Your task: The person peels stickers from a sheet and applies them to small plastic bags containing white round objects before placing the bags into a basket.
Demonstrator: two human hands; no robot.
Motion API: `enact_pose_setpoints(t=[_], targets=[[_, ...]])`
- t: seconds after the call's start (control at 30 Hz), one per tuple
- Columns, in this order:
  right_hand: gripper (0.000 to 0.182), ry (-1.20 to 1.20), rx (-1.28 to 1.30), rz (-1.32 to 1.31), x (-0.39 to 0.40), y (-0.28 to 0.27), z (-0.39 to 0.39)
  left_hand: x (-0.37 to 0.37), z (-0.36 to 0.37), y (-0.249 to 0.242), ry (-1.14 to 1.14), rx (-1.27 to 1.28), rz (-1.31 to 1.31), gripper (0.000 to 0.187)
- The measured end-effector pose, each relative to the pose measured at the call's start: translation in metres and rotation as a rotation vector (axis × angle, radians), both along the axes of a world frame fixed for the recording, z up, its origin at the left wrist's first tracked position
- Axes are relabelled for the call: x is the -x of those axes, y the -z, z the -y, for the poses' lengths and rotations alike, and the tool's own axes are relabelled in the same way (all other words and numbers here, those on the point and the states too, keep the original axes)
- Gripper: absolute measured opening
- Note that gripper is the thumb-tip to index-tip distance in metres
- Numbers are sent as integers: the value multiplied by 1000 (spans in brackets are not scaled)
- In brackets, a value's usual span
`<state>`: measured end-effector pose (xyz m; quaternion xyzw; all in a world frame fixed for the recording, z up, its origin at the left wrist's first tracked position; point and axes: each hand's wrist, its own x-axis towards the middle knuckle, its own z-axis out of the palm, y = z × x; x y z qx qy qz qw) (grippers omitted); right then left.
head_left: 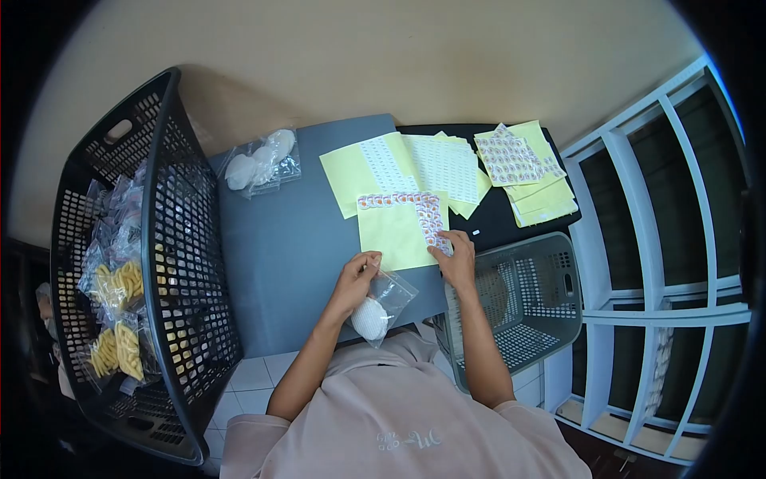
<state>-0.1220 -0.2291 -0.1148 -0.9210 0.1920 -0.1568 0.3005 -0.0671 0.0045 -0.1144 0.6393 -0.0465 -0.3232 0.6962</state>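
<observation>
My left hand [357,279] is closed on the upper edge of a clear plastic bag [396,294]. Inside the bag sits a white, rounded, textured item [369,319], hanging by the table's front edge. My right hand [456,262] has its thumb and fingers bent at the lower right of a yellow sticker sheet [391,235], gripping around the last round stickers. Those stickers, white with orange-red centres, run along the sheet's top and right side. Whether a single sticker is lifted between the fingertips is too small to make out.
A dark crate [187,263] at left holds bagged goods, some yellow. Bagged white pieces [259,164] lie at the table's back left. More label sheets [447,168] and a sticker stack [531,172] lie behind. A grey basket [519,299] stands right, near a white rack [654,239].
</observation>
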Motion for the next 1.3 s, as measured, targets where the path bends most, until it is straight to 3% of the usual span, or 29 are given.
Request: enact_pose_setpoints(t=[0.07, 0.4, 0.8, 0.9, 0.97, 1.07, 1.13, 1.23, 1.3], targets=[[30, 87, -184, -20, -2, 6, 5, 2, 4, -2, 30, 17, -26, 30], [20, 246, -54, 11, -8, 7, -17, 7, -2, -6, 33, -78, -11, 28], [14, 269, -285, -29, -14, 13, -13, 10, -5, 4, 4, -61, 56, 27], [11, 222, -205, 40, -13, 14, -16, 11, -9, 11, 4, -81, 100, 26], [8, 170, 120, 103, -13, -3, -30, 11, -13, 16, 32, -109, 124, 28], [5, 173, 244, 64, -15, -22, -48, 12, -18, 10, -28, -187, 329, 28], [5, 117, 214, 27, -18, -22, -49, 9, -22, -16, 16, -246, 52, 27], [5, 43, 157, -22, -22, -16, -55, 4, -20, -18, -45, -130, 6, 30], [6, 22, 133, -31, -25, -16, -59, -3, -17, 18, -69, -81, 106, 32]])
